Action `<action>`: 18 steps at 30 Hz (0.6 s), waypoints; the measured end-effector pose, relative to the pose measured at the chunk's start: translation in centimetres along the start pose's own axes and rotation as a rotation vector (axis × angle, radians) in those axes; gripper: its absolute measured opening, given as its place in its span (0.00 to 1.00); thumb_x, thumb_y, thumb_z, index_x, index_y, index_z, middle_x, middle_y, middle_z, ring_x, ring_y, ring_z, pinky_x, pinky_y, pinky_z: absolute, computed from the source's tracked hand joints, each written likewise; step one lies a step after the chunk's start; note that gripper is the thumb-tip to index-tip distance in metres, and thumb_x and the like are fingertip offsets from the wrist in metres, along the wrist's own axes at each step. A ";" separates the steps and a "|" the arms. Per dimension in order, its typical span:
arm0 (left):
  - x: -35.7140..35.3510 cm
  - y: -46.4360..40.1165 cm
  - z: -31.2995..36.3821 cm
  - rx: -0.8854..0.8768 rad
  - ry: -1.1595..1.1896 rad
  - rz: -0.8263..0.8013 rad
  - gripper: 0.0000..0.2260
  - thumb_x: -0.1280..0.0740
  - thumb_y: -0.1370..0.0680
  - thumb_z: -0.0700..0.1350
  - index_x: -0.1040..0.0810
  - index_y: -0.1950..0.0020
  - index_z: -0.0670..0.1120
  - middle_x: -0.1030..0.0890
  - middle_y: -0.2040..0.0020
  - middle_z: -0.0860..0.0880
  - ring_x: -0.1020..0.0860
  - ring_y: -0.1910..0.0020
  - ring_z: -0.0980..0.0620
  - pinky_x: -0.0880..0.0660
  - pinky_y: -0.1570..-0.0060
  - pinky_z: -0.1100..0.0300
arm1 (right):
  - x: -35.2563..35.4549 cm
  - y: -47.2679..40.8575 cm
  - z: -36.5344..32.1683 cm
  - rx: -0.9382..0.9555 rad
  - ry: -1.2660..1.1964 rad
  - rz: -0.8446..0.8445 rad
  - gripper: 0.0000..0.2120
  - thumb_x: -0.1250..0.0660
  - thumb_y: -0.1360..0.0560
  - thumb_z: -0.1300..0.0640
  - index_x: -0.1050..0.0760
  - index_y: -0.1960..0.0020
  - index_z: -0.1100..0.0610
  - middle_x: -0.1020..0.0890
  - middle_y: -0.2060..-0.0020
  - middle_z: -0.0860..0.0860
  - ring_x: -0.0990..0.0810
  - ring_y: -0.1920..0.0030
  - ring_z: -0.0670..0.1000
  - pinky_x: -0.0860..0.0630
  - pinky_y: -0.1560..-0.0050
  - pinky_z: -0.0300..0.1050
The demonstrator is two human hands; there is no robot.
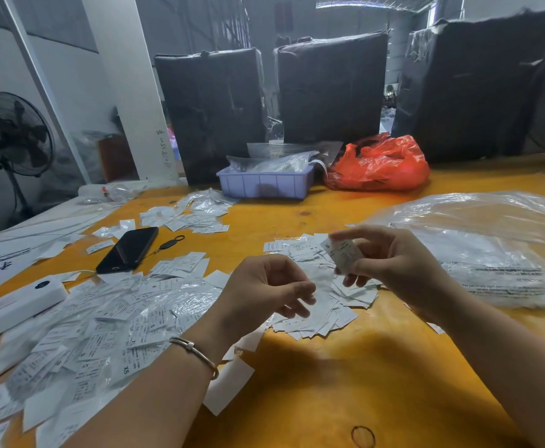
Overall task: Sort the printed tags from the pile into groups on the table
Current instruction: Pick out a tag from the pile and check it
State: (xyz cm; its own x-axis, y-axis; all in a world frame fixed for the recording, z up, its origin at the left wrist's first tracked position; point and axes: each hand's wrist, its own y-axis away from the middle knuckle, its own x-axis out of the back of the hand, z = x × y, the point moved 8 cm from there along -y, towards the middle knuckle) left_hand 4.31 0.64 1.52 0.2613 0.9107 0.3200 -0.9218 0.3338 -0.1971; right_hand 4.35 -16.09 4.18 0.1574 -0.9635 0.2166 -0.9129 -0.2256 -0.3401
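— Nearest us, at about seven o'clock on the yellow table point(345, 383), the big unsorted pile point(96, 334) of printed tags sprawls wide, many of them in clear sleeves. I'd say most of the job is left.

— And the hands?

— The left hand point(264, 289) hovers over the pile's right edge, fingers loosely curled, holding nothing I can make out. The right hand point(390, 257), out toward one o'clock, pinches a small stack of tags point(343, 255) between thumb and fingertips. The top one reads "S".

— Which way does that stack point?

— Its long axis runs from eleven o'clock down to five o'clock, the "S" end up and away, the printed face turned toward the person. It's lifted clear of the table.

— Anything sorted yet?

— Directly under the hands there's a fanned group point(326, 315), and just beyond it a smaller group point(293, 247) at twelve o'clock. Farther off, near eleven o'clock, another loose cluster point(193, 215) lies past the black phone point(129, 248). So a few groups are begun, by my reckoning, but whether each holds one size I can't read from here.

— And beyond that?

— A clear plastic bag point(484, 247) at two o'clock, then a purple bin point(264, 184) and a red bag point(381, 166) toward the far edge.
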 end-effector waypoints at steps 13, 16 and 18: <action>0.2 0.2 1.2 -0.133 -0.032 0.029 0.11 0.24 0.31 0.43 0.20 0.56 0.37 0.15 0.64 0.44 0.16 0.66 0.48 0.21 0.66 0.62 | 0.6 0.5 -2.8 0.194 -0.112 0.099 0.02 0.29 0.31 0.70 0.21 0.60 0.66 0.19 0.71 0.54 0.26 0.72 0.46 0.30 0.72 0.34; 0.2 0.3 1.0 -0.136 -0.036 0.026 0.11 0.24 0.31 0.43 0.20 0.56 0.36 0.15 0.63 0.44 0.16 0.66 0.48 0.21 0.65 0.62 | 0.8 0.8 -3.5 0.235 -0.134 0.127 0.06 0.28 0.33 0.60 0.18 0.59 0.63 0.18 0.68 0.59 0.26 0.71 0.48 0.29 0.72 0.35; 0.2 0.3 1.0 -0.140 -0.042 0.025 0.11 0.24 0.31 0.44 0.20 0.56 0.37 0.15 0.63 0.45 0.16 0.66 0.48 0.21 0.65 0.62 | 0.7 0.9 -3.7 0.235 -0.126 0.119 0.07 0.28 0.34 0.59 0.18 0.59 0.61 0.18 0.67 0.59 0.26 0.71 0.48 0.29 0.72 0.36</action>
State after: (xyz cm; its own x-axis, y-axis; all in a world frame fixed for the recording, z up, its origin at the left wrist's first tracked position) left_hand 3.74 0.65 2.47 0.2239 0.9091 0.3514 -0.8780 0.3447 -0.3322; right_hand 2.30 -16.46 7.40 0.1129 -0.9922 0.0522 -0.8177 -0.1226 -0.5624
